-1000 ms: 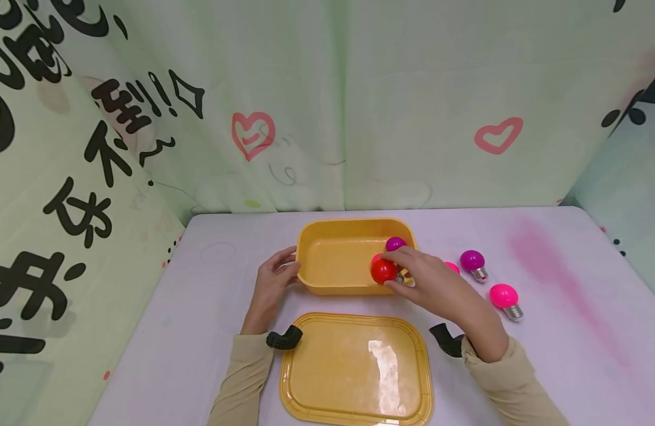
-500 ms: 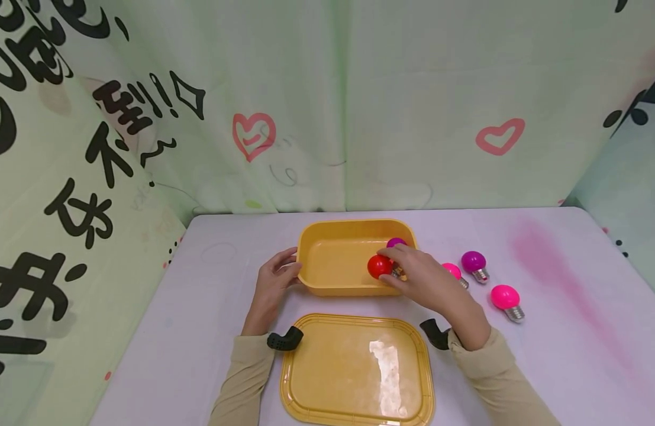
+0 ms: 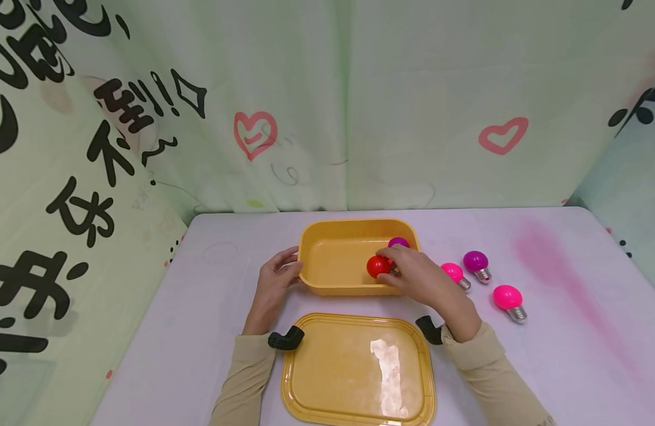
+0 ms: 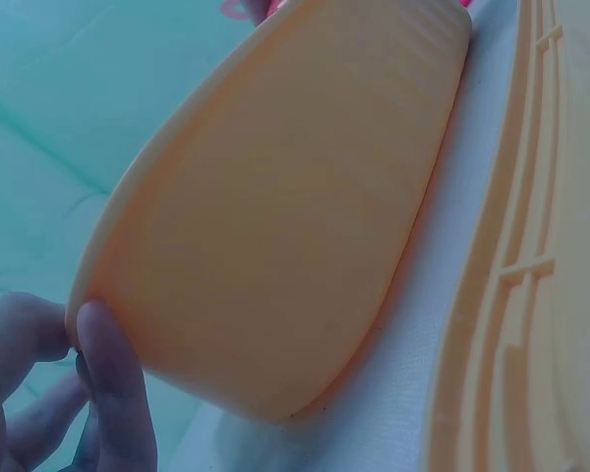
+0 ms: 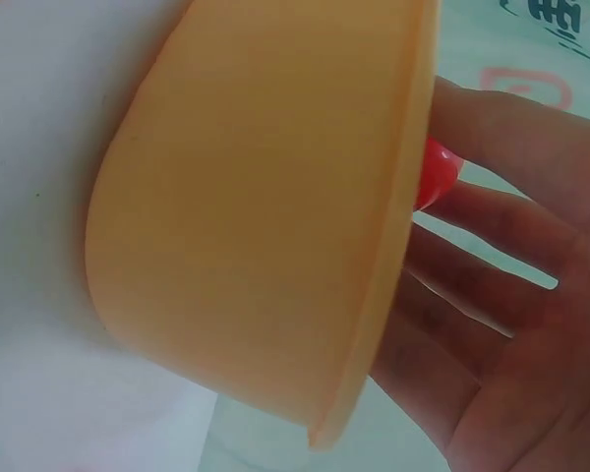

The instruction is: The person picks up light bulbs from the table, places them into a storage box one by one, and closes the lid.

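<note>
A yellow plastic box [image 3: 332, 254] stands on the table in the head view. My left hand [image 3: 271, 293] pinches the rim at its left end, thumb outside the wall, as the left wrist view shows. Inside the box's right part, my right hand [image 3: 425, 284] holds a red light bulb [image 3: 377, 267] between thumb and fingers; its metal base is mostly hidden by the fingers. Just behind these fingers a purple bulb [image 3: 398, 242] shows in the box. From the right wrist, the box wall [image 5: 256, 216] covers most of the red bulb [image 5: 437, 175] and the fingertips.
In front of the box lies a flat yellow lid [image 3: 354, 367]. To the right on the white table [image 3: 572, 343] are a pink bulb [image 3: 452, 272] beside my right wrist, a purple bulb [image 3: 476, 261] and another pink bulb [image 3: 507, 297]. A pale curtain [image 3: 412, 89] hangs behind.
My right hand has shifted a little left with the red bulb, so the pink bulb by the wrist shows more fully. The left hand keeps its place on the box rim.
</note>
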### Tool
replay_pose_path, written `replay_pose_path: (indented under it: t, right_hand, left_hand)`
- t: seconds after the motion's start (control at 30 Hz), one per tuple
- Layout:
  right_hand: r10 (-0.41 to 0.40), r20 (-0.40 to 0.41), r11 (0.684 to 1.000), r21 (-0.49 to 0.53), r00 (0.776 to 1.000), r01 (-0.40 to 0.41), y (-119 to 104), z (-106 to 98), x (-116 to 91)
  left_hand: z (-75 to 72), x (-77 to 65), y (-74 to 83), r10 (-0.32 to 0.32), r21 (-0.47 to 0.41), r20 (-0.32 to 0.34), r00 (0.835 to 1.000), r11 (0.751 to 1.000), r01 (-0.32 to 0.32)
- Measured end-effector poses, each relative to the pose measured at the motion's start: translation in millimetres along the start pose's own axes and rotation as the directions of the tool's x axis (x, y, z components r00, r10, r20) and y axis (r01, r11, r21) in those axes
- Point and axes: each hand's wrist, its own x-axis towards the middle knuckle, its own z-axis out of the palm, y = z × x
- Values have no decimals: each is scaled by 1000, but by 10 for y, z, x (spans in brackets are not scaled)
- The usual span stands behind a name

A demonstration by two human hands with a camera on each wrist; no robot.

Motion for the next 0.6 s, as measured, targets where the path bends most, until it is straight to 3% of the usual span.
replay_pose_path:
  t: [0.6]
  right_hand:
    - [-8,-14,1000,-18,1000,8,66,109,135]
  left_hand:
    - [9,1,10,-5,6,-7,1000,1000,5]
